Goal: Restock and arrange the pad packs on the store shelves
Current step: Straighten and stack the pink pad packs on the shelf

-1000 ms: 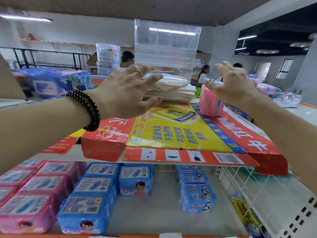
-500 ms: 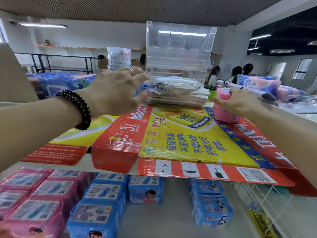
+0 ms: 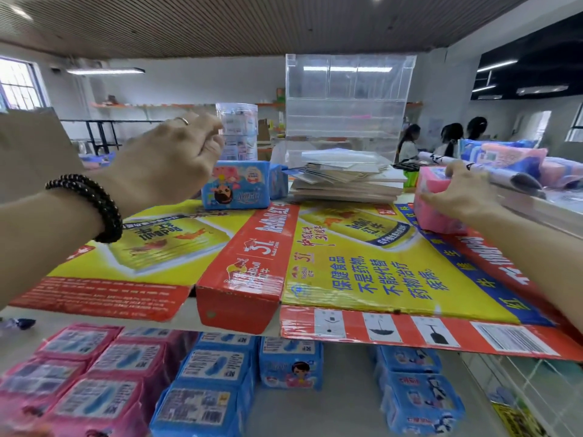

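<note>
The left hand (image 3: pixel 170 162), at ten o'clock, hovered above the blue pad pack (image 3: pixel 236 185) with fingers loosely curled, holding nothing; one blue pack stood on the flattened carton (image 3: pixel 362 266); at two o'clock the right hand (image 3: pixel 457 193) gripped one pink pad pack (image 3: pixel 430 200), fingers wrapped around it.

Pink pack (image 3: pixel 437 203), blue pack (image 3: pixel 236 184) (cartoon-printed, seemingly).

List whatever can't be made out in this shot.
Head view only:
- Left hand: fingertips motion-blurred; grip unclear.
- Pink pack: right side covered by right hand.
- Blue pack: left edge behind left hand.
- Lower-shelf packs: labels blurred, front ones cut by frame bottom.
</note>
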